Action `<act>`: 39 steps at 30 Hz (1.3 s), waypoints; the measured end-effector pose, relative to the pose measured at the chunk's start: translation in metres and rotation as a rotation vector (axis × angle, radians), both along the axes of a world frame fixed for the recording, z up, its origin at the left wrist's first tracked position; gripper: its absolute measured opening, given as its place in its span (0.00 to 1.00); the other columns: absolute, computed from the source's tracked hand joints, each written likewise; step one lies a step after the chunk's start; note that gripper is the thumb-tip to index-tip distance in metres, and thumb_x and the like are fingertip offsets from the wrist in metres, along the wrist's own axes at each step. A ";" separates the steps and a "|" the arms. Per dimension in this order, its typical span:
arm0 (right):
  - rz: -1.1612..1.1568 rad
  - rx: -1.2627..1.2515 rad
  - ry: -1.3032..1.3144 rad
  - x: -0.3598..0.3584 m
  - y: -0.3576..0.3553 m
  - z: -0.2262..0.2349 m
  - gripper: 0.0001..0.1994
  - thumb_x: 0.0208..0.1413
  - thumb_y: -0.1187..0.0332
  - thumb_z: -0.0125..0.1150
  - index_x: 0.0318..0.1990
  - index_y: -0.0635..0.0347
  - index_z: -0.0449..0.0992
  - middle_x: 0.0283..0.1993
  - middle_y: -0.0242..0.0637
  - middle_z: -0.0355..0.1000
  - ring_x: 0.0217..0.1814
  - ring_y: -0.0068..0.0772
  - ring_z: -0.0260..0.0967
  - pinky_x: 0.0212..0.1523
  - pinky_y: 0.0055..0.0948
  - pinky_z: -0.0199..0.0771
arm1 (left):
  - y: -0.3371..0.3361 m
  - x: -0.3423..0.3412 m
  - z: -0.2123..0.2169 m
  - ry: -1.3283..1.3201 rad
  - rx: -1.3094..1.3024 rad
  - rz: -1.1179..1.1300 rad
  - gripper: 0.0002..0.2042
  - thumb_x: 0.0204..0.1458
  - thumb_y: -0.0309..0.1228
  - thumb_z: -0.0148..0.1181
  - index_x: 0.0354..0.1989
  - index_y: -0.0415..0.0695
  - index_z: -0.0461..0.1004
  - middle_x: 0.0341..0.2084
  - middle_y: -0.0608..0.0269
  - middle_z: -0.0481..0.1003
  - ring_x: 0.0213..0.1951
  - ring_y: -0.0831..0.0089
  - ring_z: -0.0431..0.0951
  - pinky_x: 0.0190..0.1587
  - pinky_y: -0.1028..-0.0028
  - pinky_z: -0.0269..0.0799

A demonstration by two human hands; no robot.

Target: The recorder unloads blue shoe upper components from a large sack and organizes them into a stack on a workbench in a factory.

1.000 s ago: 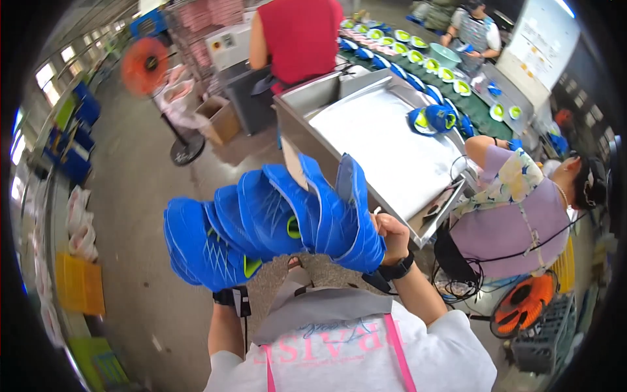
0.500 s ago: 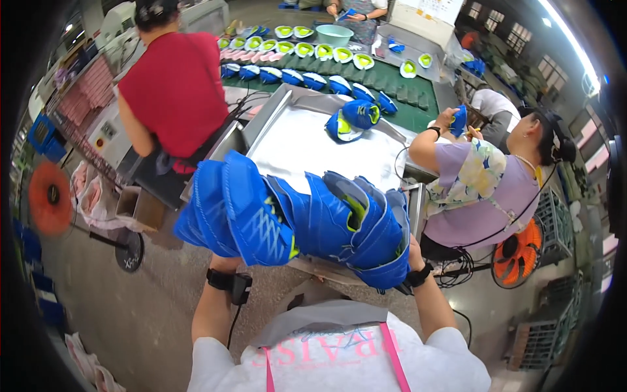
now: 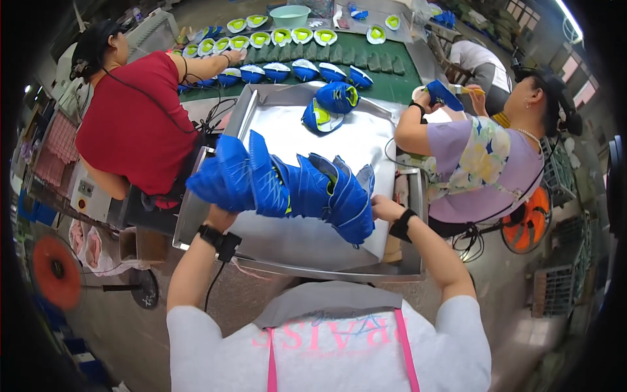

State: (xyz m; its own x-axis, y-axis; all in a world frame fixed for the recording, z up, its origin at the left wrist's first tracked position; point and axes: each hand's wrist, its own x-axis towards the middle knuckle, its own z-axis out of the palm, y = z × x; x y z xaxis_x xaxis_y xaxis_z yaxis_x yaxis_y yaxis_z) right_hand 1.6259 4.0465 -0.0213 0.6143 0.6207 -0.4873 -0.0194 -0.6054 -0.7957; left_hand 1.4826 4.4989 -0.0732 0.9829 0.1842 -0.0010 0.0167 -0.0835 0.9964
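Between my two hands hangs a row of nested blue shoe uppers (image 3: pixel 304 186), with laces and lime-green linings showing. My left hand (image 3: pixel 223 217) closes on the row's left end, its fingers mostly hidden behind the uppers. At the opposite end, my right hand (image 3: pixel 387 208) grips the last upper from the side. The bundle is above a shallow metal tray (image 3: pixel 339 268) with a pale, shiny bottom. Two more pieces lie together at the tray's far side: a blue upper (image 3: pixel 337 97) and a second upper (image 3: pixel 321 117) showing its lime-green and white inside.
A person in red (image 3: pixel 140 121) sits at left, one arm stretched over the green table (image 3: pixel 405 85) with its rows of uppers. Close on the right, a person in purple (image 3: pixel 483 157) works on an upper with a yellow-handled tool. Fans stand both sides.
I have carried the bundle forward, away from my body, over the tray. The person in red has turned and reached an arm to the green table.
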 end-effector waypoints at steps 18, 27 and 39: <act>-0.226 -0.477 0.231 -0.026 0.002 -0.086 0.12 0.48 0.74 0.51 0.40 0.67 0.73 0.33 0.48 0.73 0.30 0.45 0.73 0.29 0.40 0.77 | -0.010 0.073 0.021 0.753 -0.106 -0.343 0.15 0.54 0.41 0.44 0.42 0.43 0.69 0.35 0.63 0.72 0.39 0.66 0.74 0.44 0.52 0.67; 0.567 -0.530 -0.125 -0.048 -0.014 -0.071 0.12 0.44 0.65 0.54 0.36 0.57 0.76 0.36 0.46 0.73 0.37 0.49 0.70 0.39 0.39 0.69 | 0.019 0.023 0.066 0.793 0.430 -0.825 0.15 0.55 0.34 0.42 0.46 0.40 0.69 0.29 0.59 0.77 0.34 0.72 0.76 0.36 0.75 0.70; 0.088 -0.882 -0.238 -0.014 0.006 -0.011 0.14 0.41 0.61 0.51 0.28 0.59 0.79 0.31 0.47 0.74 0.37 0.45 0.72 0.38 0.37 0.72 | 0.009 0.013 0.091 0.102 0.822 -0.079 0.07 0.45 0.31 0.54 0.28 0.41 0.73 0.28 0.55 0.73 0.32 0.59 0.75 0.33 0.66 0.69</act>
State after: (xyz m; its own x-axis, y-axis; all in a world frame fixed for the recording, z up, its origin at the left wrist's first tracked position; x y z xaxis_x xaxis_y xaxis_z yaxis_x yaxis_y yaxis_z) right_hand 1.6116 4.0521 -0.0320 0.7271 0.1330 -0.6735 0.1603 -0.9868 -0.0218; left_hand 1.4959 4.5077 0.0175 0.9953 0.0955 0.0136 0.0674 -0.7889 0.6108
